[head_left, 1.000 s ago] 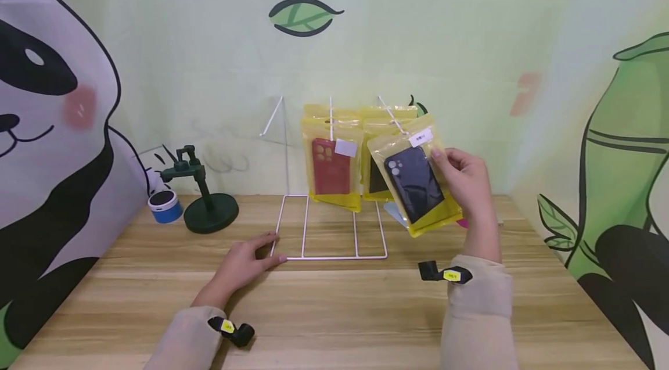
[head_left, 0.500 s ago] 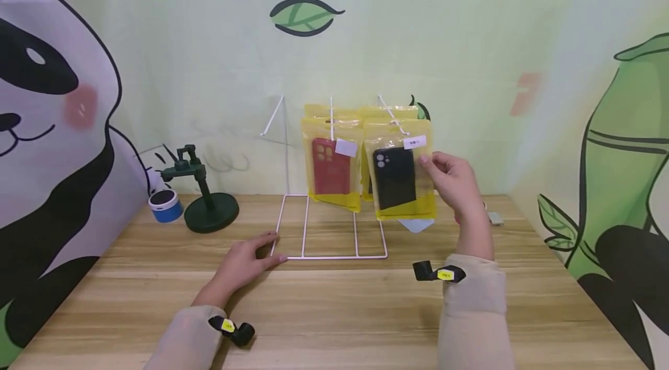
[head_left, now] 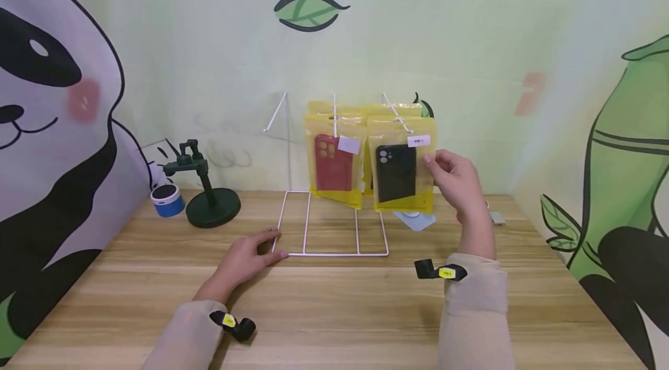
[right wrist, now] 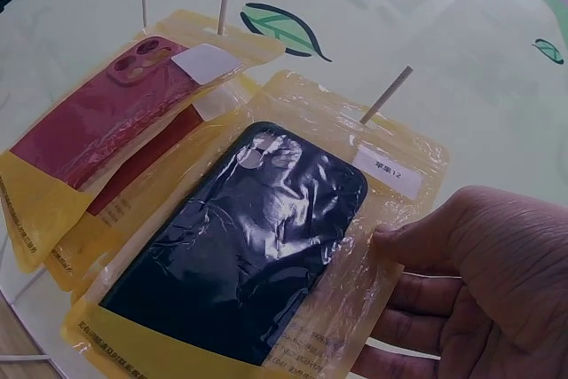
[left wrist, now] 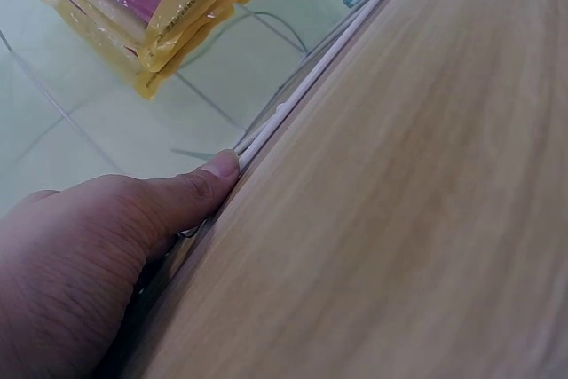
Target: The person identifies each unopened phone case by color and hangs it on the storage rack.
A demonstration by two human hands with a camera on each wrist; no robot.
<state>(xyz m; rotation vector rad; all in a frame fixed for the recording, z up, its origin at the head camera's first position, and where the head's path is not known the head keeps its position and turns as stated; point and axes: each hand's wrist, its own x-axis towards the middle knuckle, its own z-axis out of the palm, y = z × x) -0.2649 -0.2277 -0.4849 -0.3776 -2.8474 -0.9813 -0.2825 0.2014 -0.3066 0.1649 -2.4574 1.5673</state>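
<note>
A white wire display rack [head_left: 340, 254] stands on the table, with hooks at its top. My left hand [head_left: 243, 259] rests at the rack's front left corner, fingers extended; the left wrist view shows its thumb [left wrist: 200, 193] pressing on the rod. On the right hook hangs a yellow-clear bag with a black phone case [head_left: 396, 172], a white label near its top. My right hand [head_left: 460, 181] pinches this bag's right edge between thumb and fingers. The hook's tip [right wrist: 388, 95] pokes out through the bag's top. A bagged red phone case [head_left: 333, 164] hangs on the middle hook.
More yellow bags hang behind the front ones, partly hidden. The left hook [head_left: 275, 111] holds nothing. A dark green stand [head_left: 211, 207] and a blue-and-white round item [head_left: 167, 201] are at the left. A light blue piece [head_left: 415, 221] lies behind the rack's right side.
The bagged black phone case has swung from a tilt at the right to hanging upright on the right hook, my right hand moving slightly left with it. The left hand stays put.
</note>
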